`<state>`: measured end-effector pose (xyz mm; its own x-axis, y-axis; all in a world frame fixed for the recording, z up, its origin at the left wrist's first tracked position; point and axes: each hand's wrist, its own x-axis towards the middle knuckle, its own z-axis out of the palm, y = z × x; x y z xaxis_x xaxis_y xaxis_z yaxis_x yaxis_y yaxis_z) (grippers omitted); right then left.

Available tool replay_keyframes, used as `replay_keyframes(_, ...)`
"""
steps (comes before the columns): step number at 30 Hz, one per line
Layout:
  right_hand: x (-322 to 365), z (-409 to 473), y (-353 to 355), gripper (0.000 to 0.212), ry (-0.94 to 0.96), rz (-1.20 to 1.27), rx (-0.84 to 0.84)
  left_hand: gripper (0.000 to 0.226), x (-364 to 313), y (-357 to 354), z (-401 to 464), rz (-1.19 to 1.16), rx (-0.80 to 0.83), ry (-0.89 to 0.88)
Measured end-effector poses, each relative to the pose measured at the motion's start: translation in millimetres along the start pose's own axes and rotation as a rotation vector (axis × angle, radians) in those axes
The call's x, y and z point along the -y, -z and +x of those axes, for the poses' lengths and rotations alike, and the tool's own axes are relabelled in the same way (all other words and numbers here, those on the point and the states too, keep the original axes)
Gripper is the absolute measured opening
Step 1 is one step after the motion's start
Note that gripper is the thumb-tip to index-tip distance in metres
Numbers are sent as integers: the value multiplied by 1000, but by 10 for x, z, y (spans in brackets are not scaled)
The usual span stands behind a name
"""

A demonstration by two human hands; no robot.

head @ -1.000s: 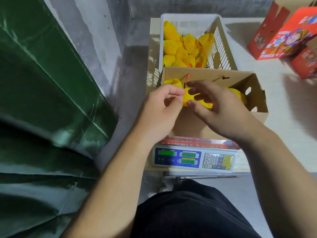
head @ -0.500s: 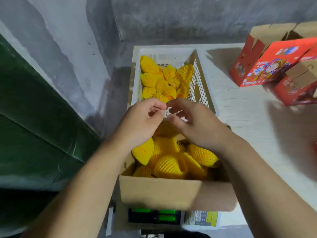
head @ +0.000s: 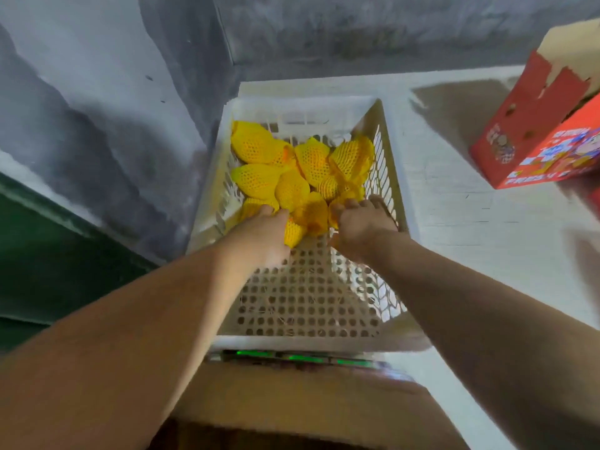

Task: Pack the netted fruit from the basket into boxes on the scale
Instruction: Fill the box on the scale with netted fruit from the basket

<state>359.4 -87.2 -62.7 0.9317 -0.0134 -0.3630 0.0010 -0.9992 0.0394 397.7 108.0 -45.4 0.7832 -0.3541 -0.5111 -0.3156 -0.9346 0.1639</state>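
Several fruit in yellow foam nets (head: 259,180) lie piled at the far end of the white plastic basket (head: 308,306). Both my arms reach into it. My left hand (head: 263,235) grips a netted fruit (head: 293,233) that sticks out beside its palm. My right hand (head: 360,225) curls down over another netted fruit (head: 341,193) at the pile's near right edge; its fingertips are hidden. The brown cardboard box (head: 292,401) is at the bottom of the view, its inside out of sight, standing on the scale (head: 292,357) with green lit digits.
A grey concrete wall (head: 97,108) rises to the left and behind the basket. Red printed cartons (head: 539,138) stand on the white table (head: 470,222) at the right. A green tarp (head: 39,254) hangs at the left.
My view has tilted forward from the box to the basket. Both hands left the box, moved away from me over its far edge and came down on the fruit pile in the basket.
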Motion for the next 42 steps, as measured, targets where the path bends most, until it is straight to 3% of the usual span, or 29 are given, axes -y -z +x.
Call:
replay_keyframes(3,6,322,-238,86,-71,101,81,86,-41,-111,264,19,81,78)
replay_keyframes(7,20,515,-442,104,-79,263,-25,103,-73,-359,342,69,84,245)
replay_keyframes(8,30,544,-472,101,-108,285,-72,104,-72,-400,357,45,61,273)
replay_keyframes(11,80,593,-539,64,-212,354,-134,101,-41,-494,398,-19,-23,306)
replay_keyframes(15,137,637,-599,63,-295,328,-20,95,-105,-564,362,-21,1,164)
replay_keyframes(18,111,647,-626,54,-304,390,-34,90,-253,-579,345,61,-13,57)
replay_keyframes(20,90,625,-635,61,-309,376,-47,101,-376,-528,335,103,7,53)
replay_keyframes(23,128,555,-602,91,-381,447,7,111,-467,-357,264,182,-8,65)
replay_keyframes(25,137,480,-557,105,-396,500,24,114,-442,-194,124,64,-11,86)
replay_keyframes(29,126,157,-256,101,-214,494,35,110,-238,123,-263,-266,-79,81)
replay_keyframes(32,110,-310,81,77,-121,868,66,98,-154,245,-720,-615,-218,79)
replay_keyframes(35,131,-965,483,51,-24,1248,-45,82,-148,255,-1294,-1059,-282,-22)
replay_keyframes(39,345,-1900,832,63,3,1426,-173,86,-99,150,-2235,-1276,-335,-85)
replay_keyframes(42,602,-2562,803,59,-7,1623,-225,83,-27,-43,-2778,-1476,-294,-33)
